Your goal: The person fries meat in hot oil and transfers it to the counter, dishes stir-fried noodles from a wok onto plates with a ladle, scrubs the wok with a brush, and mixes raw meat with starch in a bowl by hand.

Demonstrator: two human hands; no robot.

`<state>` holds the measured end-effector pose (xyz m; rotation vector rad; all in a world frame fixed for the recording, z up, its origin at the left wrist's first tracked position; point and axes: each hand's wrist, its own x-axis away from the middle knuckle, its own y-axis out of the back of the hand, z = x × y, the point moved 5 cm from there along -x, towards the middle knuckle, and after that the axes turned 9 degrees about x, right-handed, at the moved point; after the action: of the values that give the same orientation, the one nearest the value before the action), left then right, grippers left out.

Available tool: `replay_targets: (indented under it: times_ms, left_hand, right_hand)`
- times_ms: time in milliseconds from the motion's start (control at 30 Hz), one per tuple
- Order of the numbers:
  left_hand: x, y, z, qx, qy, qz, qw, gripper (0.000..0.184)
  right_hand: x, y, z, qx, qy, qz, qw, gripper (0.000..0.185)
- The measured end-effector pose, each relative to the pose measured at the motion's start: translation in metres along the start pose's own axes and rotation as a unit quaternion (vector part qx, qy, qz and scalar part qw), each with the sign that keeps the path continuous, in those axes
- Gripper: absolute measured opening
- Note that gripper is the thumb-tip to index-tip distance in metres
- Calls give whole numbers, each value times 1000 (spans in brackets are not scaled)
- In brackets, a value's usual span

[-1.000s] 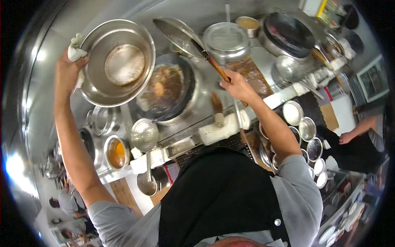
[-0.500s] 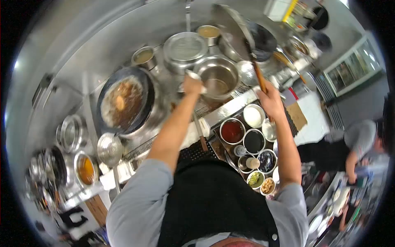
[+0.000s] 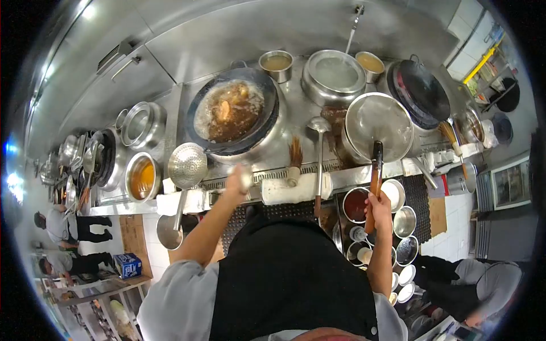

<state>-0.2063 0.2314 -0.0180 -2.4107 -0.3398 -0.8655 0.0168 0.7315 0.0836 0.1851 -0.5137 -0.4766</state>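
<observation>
My right hand [image 3: 380,211] is wrapped round the wooden handle of a wide, round steel pan [image 3: 380,122]. The pan's greyish bowl rests over the pot at the stove's front right. Smeared by motion, my left hand [image 3: 234,184] grips what looks like a white cloth [image 3: 245,178] above the front ledge. Close by lie a bristle brush [image 3: 294,162] and a folded white towel [image 3: 296,188]. Left of this hand is a perforated skimmer [image 3: 187,165]; behind it, a dark wok [image 3: 196,128] holds bubbling brown liquid with a lighter piece in it.
A ladle [image 3: 319,153] lies across the ledge. Lidded pot [image 3: 334,71], small pots [image 3: 276,63] and a black wok [image 3: 424,91] stand at the back. Seasoning bowls [image 3: 355,204] sit front right, orange liquid in a bowl [image 3: 142,177] at left. Other people are at both sides.
The raised, tilted pan has come down over the pot. My left hand has moved from beside that pot towards the front ledge near the wok. The view has turned left.
</observation>
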Motion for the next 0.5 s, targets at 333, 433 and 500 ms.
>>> replay_targets:
  times_ms: [333, 433, 500]
  left_hand:
    - [-65, 9, -135, 5, 30, 3, 1000, 32]
    - [-55, 4, -128, 42, -54, -24, 997, 12]
    - [-85, 15, -112, 88, -68, -41, 993, 12]
  right_hand:
    - [25, -182, -3, 458, 212, -138, 852, 34]
    - [-44, -198, -90, 350, 305, -191, 865, 36]
    - [-65, -209, -117, 233, 44, -4, 972, 28]
